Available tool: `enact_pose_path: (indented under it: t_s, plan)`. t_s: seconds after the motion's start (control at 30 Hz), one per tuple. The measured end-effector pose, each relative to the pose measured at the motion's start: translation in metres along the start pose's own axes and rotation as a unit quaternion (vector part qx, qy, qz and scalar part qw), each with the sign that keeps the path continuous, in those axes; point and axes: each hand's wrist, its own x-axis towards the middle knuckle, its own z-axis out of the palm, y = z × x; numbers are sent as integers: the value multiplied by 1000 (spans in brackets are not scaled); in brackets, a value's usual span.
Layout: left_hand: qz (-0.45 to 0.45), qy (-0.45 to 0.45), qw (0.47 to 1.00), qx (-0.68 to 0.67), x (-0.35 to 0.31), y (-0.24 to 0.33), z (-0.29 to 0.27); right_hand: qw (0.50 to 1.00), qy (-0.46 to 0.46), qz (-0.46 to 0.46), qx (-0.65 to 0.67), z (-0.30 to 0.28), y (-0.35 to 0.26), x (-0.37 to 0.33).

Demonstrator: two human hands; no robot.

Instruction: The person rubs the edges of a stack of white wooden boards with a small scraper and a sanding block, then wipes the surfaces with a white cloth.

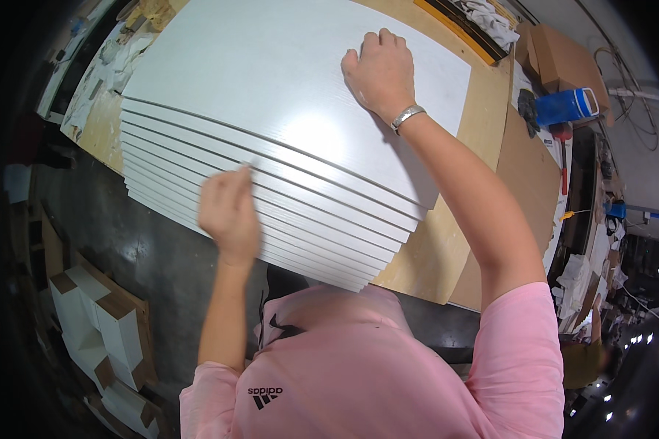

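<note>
Stepped like a fan on the bench, several white panels (pixel 198 139) overlap, their thin edges showing toward my body. On the broad top panel (pixel 271 58) my right hand (pixel 381 73) rests near the far right side. Its fingers bend down against the surface with the thumb apart, and nothing shows in it. My left hand (pixel 231 212) is over the stepped edges, slightly blurred. Thumb and fingers are pinched together there; a small greyish tip shows at them, too small to name. Whether that hand touches the panels I cannot tell.
Under the stack lies a light wooden board (pixel 425 256), with a brown sheet (pixel 527 183) to its right. A blue container (pixel 564 107), a cardboard box (pixel 571 66) and a red-handled tool (pixel 564 168) are at the right. White box-like pieces (pixel 117 329) stand on the floor at left.
</note>
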Motion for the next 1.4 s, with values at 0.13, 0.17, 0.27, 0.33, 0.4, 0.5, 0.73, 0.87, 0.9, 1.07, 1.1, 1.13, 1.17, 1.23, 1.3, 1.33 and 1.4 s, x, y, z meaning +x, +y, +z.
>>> enact_pose_path:
  t_s: [0.13,0.17,0.27,0.33,0.4,0.5,0.73,0.87,0.9,1.07,1.1,1.13,1.17,1.23,1.3,1.33,1.4]
  plan:
    - [39,-8,999,-21,-19,12,8,1000,-4,-3,3,0,-2,1]
    - [61,-24,997,-44,-32,28,9,1000,-4,-6,2,0,-4,1]
    - [47,-28,997,-59,-33,36,12,1000,-5,-2,8,0,-3,1]
    - [9,5,999,-37,-22,21,12,1000,-12,5,-2,-1,-1,1]
    - [34,-1,999,-24,-25,29,17,1000,-16,9,-5,-1,-1,0]
    - [81,-49,992,-85,-53,73,29,1000,-15,8,8,0,-8,1]
    - [52,-24,997,-48,-44,67,31,1000,-6,13,9,-1,0,0]
    - [94,-94,982,-134,-81,123,47,999,35,0,-2,12,-8,0]
    - [119,-136,970,-163,-83,136,49,1000,27,5,-7,10,-6,0]
    - [99,-64,987,-105,-67,118,51,999,35,12,-20,10,0,0]
    - [114,-69,985,-112,-72,124,54,1000,2,19,-7,7,-2,-1]
    - [118,-109,979,-126,-80,135,52,999,-30,23,7,0,-7,1]
    - [121,-149,971,-140,-90,148,49,997,-62,27,22,-5,-12,1]
    - [124,-159,968,-147,-91,153,50,1000,1,22,-11,4,-7,0]
    - [110,-100,982,-119,-77,135,47,998,41,19,-34,12,-2,1]
    - [93,-104,987,-85,-67,131,43,998,49,16,-37,14,-3,1]
    - [122,-137,978,-100,-67,139,44,998,46,14,-34,14,-5,0]
